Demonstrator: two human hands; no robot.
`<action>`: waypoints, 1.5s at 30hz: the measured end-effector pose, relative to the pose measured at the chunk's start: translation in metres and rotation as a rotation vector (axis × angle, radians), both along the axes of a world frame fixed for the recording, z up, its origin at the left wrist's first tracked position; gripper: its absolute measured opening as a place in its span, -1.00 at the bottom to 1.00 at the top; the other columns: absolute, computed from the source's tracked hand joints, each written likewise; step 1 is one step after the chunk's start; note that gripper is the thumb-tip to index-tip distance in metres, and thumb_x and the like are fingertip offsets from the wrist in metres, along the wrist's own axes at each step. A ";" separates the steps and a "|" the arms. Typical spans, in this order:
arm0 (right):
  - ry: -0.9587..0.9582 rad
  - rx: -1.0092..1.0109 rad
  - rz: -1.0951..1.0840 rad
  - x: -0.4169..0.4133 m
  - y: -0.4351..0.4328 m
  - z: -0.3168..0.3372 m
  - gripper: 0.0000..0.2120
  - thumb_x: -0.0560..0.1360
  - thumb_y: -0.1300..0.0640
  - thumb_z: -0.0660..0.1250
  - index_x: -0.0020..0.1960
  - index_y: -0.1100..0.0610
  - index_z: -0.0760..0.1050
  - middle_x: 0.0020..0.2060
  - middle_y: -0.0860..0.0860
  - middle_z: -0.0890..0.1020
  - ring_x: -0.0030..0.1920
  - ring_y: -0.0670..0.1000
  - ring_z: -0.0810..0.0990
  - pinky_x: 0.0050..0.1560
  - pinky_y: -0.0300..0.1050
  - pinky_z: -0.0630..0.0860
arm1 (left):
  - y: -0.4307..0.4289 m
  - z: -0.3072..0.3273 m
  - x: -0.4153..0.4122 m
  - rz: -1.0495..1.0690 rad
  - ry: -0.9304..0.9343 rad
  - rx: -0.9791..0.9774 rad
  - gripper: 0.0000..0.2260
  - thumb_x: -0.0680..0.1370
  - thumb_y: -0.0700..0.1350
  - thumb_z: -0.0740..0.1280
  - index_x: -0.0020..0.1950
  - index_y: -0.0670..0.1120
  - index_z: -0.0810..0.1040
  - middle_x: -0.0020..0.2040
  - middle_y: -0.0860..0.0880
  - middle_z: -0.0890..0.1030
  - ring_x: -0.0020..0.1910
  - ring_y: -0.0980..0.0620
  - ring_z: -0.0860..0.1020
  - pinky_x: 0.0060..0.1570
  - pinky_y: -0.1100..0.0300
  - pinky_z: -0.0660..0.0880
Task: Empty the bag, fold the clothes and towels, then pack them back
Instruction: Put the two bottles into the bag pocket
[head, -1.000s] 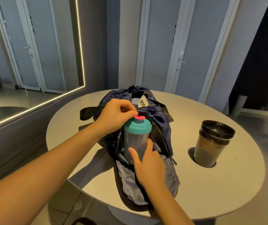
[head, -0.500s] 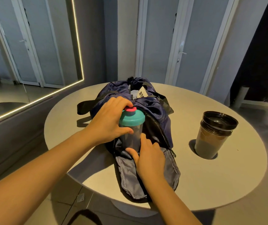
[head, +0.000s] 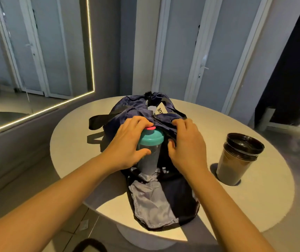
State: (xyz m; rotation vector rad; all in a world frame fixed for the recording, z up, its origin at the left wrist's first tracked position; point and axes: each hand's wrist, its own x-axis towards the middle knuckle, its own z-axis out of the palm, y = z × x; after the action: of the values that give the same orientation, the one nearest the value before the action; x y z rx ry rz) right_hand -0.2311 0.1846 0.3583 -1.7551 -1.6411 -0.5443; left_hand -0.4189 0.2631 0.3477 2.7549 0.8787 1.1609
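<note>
Currently: your left hand (head: 127,148) curls round the shaker bottle (head: 151,157); right hand (head: 187,148) pinches the bag (head: 132,110) by its limp rim. Bottle likely rigid, smooth, light; hold below the lid.

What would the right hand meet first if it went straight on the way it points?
The dark navy fabric bag: the right hand grips its upper fold; beyond that, probably the white lettered tag, depth unclear.

One bag (head: 127,113), one shaker bottle (head: 151,140), one dark tumbler (head: 236,164), one table (head: 254,206)
</note>
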 end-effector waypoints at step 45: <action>-0.249 -0.365 -0.027 -0.001 0.053 -0.004 0.14 0.38 -0.38 0.45 0.64 0.02 -0.17 0.43 0.10 0.45 0.15 0.18 0.63 -0.06 0.05 0.58 | 0.019 -0.082 -0.008 0.500 -0.263 -0.409 -0.70 0.52 0.17 0.46 0.06 -0.02 0.60 -0.02 0.00 0.66 -0.12 -0.03 0.60 -0.22 0.17 0.45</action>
State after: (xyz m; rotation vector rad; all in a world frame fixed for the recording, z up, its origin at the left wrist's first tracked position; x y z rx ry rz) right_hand -0.2321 0.2373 0.3546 -2.0374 -1.9919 -0.5159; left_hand -0.4269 0.2823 0.2662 2.0621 1.6069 1.1900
